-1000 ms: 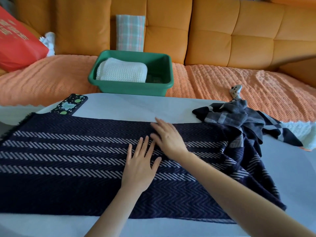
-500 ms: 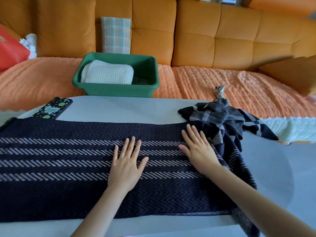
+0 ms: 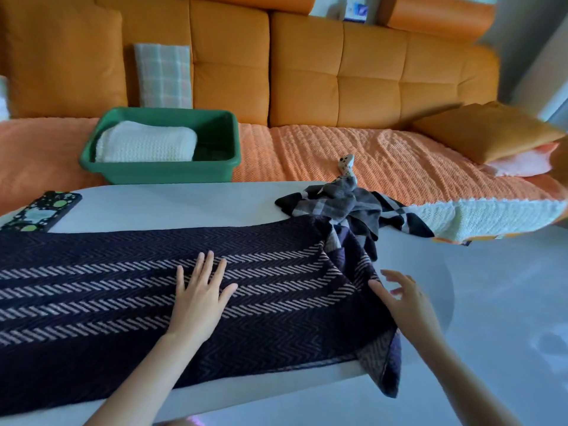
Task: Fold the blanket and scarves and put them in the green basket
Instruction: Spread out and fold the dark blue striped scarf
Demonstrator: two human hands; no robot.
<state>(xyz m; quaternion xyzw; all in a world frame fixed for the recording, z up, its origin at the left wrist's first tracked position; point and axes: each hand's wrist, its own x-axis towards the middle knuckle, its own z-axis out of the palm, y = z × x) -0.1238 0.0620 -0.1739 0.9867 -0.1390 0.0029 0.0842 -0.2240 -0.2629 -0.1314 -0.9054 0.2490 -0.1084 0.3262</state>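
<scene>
Left hand [image 3: 199, 299] fingers spread flat on scarf [image 3: 92, 287]; right hand [image 3: 402, 302] fingers loose, empty.

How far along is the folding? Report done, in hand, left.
Done: a folded white blanket lies in the green basket. In hand: the dark herringbone scarf spread on the table, left hand flat on it, right hand open at its bunched right end. Left: fold it, then the crumpled plaid scarf; basket both.

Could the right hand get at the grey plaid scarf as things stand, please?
Probably yes: the right hand, open and empty, is beside the bunched end of the striped scarf, and the grey plaid scarf lies just beyond it with nothing in between.
</scene>
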